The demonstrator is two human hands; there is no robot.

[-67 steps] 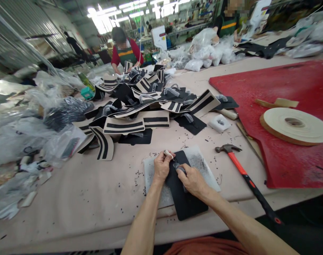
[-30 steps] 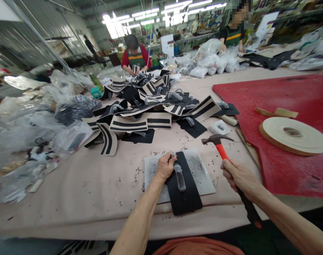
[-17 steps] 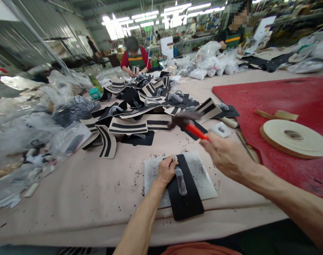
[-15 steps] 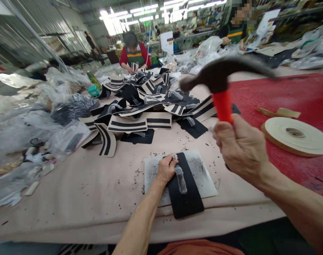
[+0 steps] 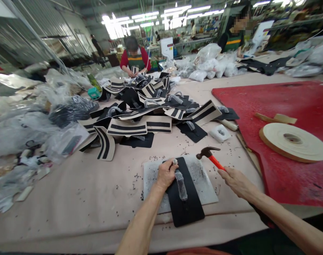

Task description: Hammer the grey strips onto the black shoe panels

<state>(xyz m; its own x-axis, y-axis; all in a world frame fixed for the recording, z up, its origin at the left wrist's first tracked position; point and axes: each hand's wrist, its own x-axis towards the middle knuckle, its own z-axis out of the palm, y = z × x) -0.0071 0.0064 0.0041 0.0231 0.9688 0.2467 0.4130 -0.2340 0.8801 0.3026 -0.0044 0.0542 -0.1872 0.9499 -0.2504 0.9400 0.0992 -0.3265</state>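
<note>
A black cut piece (image 5: pixel 185 202) with a grey strip (image 5: pixel 182 185) on it lies over a white pad (image 5: pixel 201 177) close to the table's front edge. My left hand (image 5: pixel 165 174) is closed around a small metal punch (image 5: pixel 174 162), standing upright at the piece's top left corner. My right hand (image 5: pixel 237 181) grips the red handle of a hammer (image 5: pixel 209 156), whose dark head hangs low, to the right of the pad's far edge.
A big heap of black and beige striped pieces (image 5: pixel 145 109) fills the middle. Plastic bags (image 5: pixel 31 124) crowd the left. A red board (image 5: pixel 283 117) with a tape roll (image 5: pixel 293 141) lies on the right. Two people work at the far side.
My right hand picked the hammer up from the table, swung it high, and has brought it back down to the right of the punch. The left hand kept the punch in place.
</note>
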